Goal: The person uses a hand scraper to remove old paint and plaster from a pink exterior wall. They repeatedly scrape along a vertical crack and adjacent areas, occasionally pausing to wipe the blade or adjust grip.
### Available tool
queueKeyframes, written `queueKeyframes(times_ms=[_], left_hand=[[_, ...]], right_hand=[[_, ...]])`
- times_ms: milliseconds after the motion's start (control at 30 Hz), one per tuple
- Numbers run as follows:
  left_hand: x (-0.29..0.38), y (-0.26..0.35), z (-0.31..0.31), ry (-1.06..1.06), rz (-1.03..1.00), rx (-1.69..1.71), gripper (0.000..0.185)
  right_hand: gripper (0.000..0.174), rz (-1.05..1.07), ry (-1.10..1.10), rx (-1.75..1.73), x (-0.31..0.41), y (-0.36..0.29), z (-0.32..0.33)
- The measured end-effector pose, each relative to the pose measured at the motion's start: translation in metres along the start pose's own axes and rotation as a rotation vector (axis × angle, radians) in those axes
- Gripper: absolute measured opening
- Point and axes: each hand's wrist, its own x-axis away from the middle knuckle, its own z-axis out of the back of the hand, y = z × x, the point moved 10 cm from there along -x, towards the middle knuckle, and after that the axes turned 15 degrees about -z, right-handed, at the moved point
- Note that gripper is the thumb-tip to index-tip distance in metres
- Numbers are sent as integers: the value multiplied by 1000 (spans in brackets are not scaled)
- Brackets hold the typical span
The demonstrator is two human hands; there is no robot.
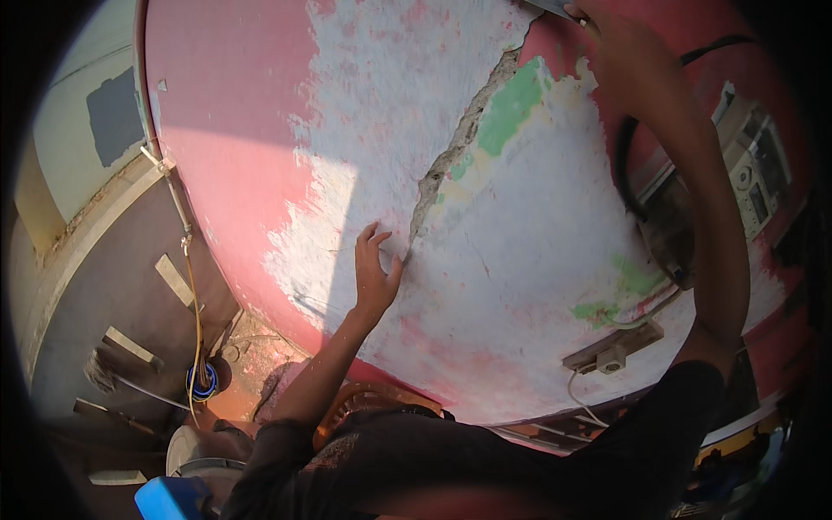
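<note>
Before me is a pink painted wall (pixel 234 84) with a large patch scraped to a pale whitish layer (pixel 403 84). A rough, open crack (pixel 465 133) runs slantwise through that patch, with green paint remnants (pixel 512 107) along its right side. High at the upper edge of the view, my right hand (pixel 608 42) grips a flat metal blade, apparently a scraper (pixel 552 5), at the crack's upper end. The frame edge cuts off part of the tool. My left hand (pixel 377 279) is beside the crack's lower end, fingers apart and holding nothing. Whether it touches the wall, I cannot tell.
An electricity meter (pixel 754 182) with thick black cable (pixel 627 162) hangs behind my right arm. Below it, a socket (pixel 611 359) sits on a wooden board. A tap (pixel 187 242) with a yellowish hose (pixel 195 312), a blue-rimmed bucket (pixel 207 393) and a brush (pixel 99 370) are at left.
</note>
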Motion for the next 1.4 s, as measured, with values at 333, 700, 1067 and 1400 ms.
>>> queueKeyframes(times_ms=[333,700,1067,1400], left_hand=[[-4,9,-4,-12,-38,42,39],[-2,7,1,6,-48,8,33],[-1,9,3,57,-55,28,26],[3,8,35,127,-62,-33,27]], right_hand=[[49,-36,-6,98,27,-9,-15],[51,7,-19,155,43,-17,-29],[29,181,197,129,-51,-72,29],[29,227,184,-116,-149,-142,62]])
